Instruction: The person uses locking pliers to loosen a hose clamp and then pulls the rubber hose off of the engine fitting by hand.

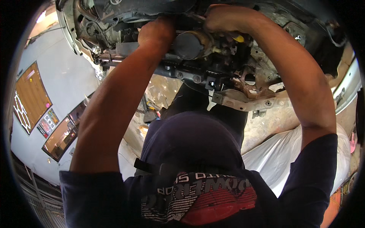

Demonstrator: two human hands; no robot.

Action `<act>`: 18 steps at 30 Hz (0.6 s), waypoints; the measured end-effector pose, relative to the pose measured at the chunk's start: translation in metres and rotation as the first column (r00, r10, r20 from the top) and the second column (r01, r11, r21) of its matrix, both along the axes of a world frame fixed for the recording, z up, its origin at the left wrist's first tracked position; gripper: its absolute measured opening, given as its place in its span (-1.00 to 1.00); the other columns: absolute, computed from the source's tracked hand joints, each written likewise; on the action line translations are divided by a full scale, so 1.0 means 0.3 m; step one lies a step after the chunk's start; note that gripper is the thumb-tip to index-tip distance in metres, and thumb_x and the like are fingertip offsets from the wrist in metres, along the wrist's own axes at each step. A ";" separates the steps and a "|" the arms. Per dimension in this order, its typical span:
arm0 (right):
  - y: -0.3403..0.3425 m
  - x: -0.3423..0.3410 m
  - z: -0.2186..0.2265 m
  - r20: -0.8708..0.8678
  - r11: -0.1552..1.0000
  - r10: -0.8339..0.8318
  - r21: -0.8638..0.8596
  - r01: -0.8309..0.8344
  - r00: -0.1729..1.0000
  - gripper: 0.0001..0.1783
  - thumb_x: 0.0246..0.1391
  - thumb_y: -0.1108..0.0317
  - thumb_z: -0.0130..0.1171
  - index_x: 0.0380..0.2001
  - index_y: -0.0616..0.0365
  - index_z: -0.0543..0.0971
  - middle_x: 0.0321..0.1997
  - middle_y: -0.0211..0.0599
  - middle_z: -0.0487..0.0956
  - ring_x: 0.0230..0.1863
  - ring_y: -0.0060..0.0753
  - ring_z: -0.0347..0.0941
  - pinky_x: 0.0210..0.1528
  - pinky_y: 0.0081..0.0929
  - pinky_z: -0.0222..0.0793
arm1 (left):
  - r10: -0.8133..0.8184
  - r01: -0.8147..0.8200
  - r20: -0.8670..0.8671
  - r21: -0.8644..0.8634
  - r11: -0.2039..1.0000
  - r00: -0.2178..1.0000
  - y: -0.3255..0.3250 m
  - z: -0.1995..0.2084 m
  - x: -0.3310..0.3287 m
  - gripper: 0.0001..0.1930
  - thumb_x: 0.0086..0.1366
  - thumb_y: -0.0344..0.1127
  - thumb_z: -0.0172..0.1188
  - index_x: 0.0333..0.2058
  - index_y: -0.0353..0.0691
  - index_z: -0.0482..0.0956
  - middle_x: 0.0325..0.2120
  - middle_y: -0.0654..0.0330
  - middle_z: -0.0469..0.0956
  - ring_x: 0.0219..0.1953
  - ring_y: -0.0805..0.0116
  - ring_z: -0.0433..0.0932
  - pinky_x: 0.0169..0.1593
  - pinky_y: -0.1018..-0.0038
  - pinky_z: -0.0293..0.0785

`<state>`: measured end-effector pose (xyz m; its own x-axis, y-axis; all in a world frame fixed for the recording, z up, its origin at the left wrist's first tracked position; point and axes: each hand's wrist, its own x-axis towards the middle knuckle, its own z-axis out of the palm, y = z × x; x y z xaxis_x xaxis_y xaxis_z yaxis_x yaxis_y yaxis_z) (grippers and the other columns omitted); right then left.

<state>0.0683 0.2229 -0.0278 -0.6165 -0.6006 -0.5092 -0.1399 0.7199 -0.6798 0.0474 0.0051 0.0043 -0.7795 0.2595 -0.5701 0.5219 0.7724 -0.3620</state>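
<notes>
Both my hands reach into the engine bay of a car with its front opened up. My left hand [157,32] is down between a dark engine cover [144,8] and a round black cap-like part [188,45]; its fingers are hidden. Farther right, my right hand [226,19] is curled closed beside the cover's right end. A thin bar-like piece [196,16] shows at its left side, but what the fingers grip is hidden. Below my right wrist lies a small yellow piece [238,38], perhaps a handle or a dipstick loop.
A dark crossbar [171,71] and a pale metal front panel [262,103] run between me and the engine. White plastic sheeting [273,152] lies at the right. Framed boards [33,97] hang on the pale wall at the left. Small items [150,114] lie on the floor.
</notes>
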 end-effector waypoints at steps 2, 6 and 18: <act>-0.005 0.008 0.012 0.027 0.986 -0.149 -0.073 0.150 0.988 -0.61 -0.02 0.22 0.12 -0.29 0.31 0.72 -0.27 0.12 0.71 -0.23 0.01 0.68 -0.15 -0.05 0.52 | 0.024 -0.026 -0.036 -0.045 0.999 0.999 -0.024 -0.005 -0.029 -0.69 0.44 -0.22 0.01 -0.04 -0.13 0.70 -0.02 -0.03 0.70 0.02 -0.09 0.70 0.05 0.11 0.66; -0.006 0.018 -0.021 -0.018 0.981 -0.176 -0.090 0.173 0.984 -0.65 -0.02 0.22 0.14 -0.30 0.26 0.72 -0.28 0.10 0.71 -0.25 -0.02 0.69 -0.17 -0.09 0.53 | -0.128 0.127 -0.087 -0.020 0.992 0.988 -0.110 -0.074 -0.040 -0.72 0.38 -0.26 0.10 -0.03 -0.12 0.69 -0.05 -0.05 0.71 0.00 -0.10 0.70 0.07 0.14 0.64; -0.055 0.098 -0.024 0.130 0.897 -0.401 -0.147 0.418 0.907 -0.66 -0.02 0.28 0.17 -0.21 0.19 0.74 -0.27 -0.13 0.72 -0.28 -0.19 0.64 -0.17 -0.16 0.51 | 0.308 -0.339 0.251 0.088 0.937 0.917 -0.192 -0.225 -0.257 -0.31 0.29 0.22 0.25 0.23 -0.14 0.57 0.16 -0.02 0.62 0.13 0.13 0.63 0.14 0.21 0.53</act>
